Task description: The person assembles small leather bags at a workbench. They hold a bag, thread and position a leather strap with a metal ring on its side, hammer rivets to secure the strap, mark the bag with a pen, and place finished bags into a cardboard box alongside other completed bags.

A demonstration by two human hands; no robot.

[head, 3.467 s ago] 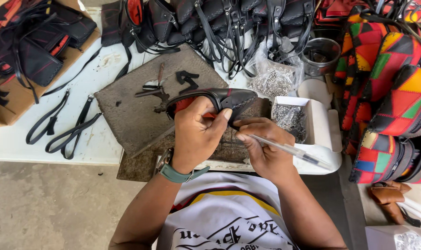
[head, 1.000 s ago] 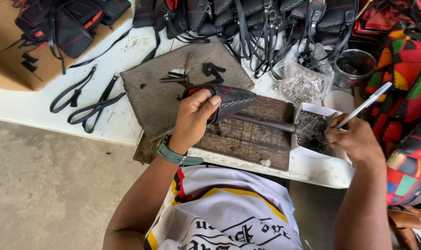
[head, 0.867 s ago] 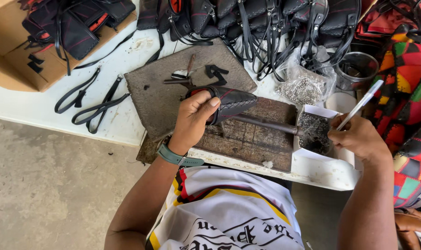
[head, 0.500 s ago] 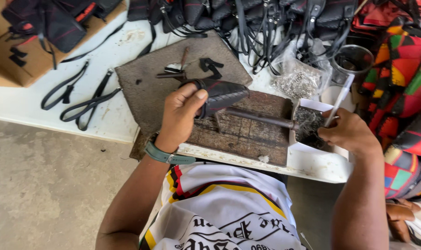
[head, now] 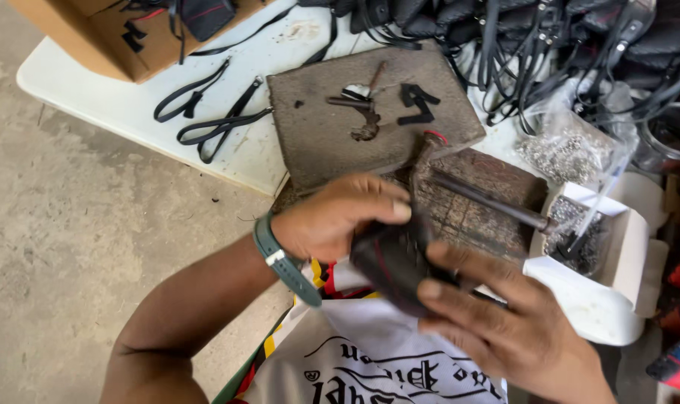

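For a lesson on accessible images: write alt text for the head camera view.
Both hands, left hand and right hand, grip a small black pouch over a white table. Behind it lie a grey board, a metal rod and loose black straps.

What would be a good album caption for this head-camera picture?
Both hands, left hand and right hand, grip a small black pouch above a cluttered white table.
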